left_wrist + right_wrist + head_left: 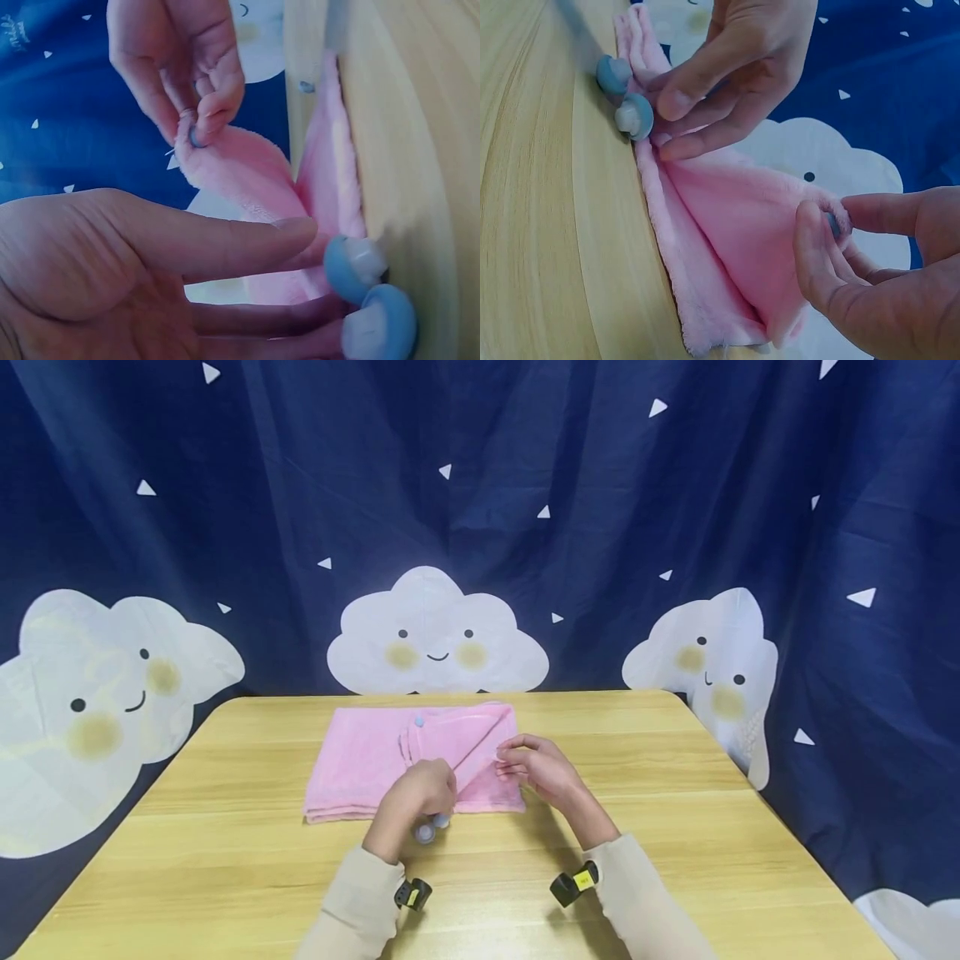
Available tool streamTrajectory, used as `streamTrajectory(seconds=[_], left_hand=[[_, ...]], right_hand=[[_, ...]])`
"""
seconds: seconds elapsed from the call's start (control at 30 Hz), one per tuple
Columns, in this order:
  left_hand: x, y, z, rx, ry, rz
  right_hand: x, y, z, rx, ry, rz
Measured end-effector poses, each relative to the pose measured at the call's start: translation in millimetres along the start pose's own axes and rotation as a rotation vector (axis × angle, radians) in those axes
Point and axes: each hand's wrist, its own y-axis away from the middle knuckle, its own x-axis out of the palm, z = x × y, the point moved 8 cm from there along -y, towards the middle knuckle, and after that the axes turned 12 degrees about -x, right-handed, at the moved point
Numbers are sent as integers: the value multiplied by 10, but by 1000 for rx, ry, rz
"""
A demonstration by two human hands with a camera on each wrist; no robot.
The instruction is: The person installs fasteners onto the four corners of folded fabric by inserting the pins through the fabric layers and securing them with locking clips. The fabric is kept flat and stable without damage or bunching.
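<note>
A folded pink fleece blanket (pixel 360 760) lies on the table, its right part turned back over itself. My right hand (pixel 542 768) pinches a raised edge of it between thumb and fingers, with a small blue round piece (pixel 831 223) at that spot. My left hand (pixel 422 787) reaches down at the blanket's near edge, thumb and fingers extended. Right at its fingertips are two blue mushroom-shaped fasteners with white stems, one nearer fastener (pixel 390 322) and one farther fastener (pixel 349 270). Whether the fingertips touch them is hard to tell.
Another small blue piece (pixel 419 721) sits on the folded-back part of the blanket. Beneath everything is a wood-grain table (pixel 247 860). A dark blue curtain (pixel 480 427) with cloud prints hangs behind the far edge.
</note>
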Motion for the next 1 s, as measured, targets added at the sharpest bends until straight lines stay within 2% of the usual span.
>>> streamTrajectory(seconds=[0.27, 0.53, 0.83, 1.0], left_hand=[[77, -36, -17, -33, -80, -22], [97, -87, 0, -45, -79, -19], [-108, -103, -64, 72, 98, -130], [-163, -138, -81, 113, 243, -125]], right_hand=[[6, 1, -6, 2, 11, 0], [5, 5, 0, 3, 26, 2], [13, 5, -1, -3, 27, 7], [13, -3, -26, 2, 35, 10]])
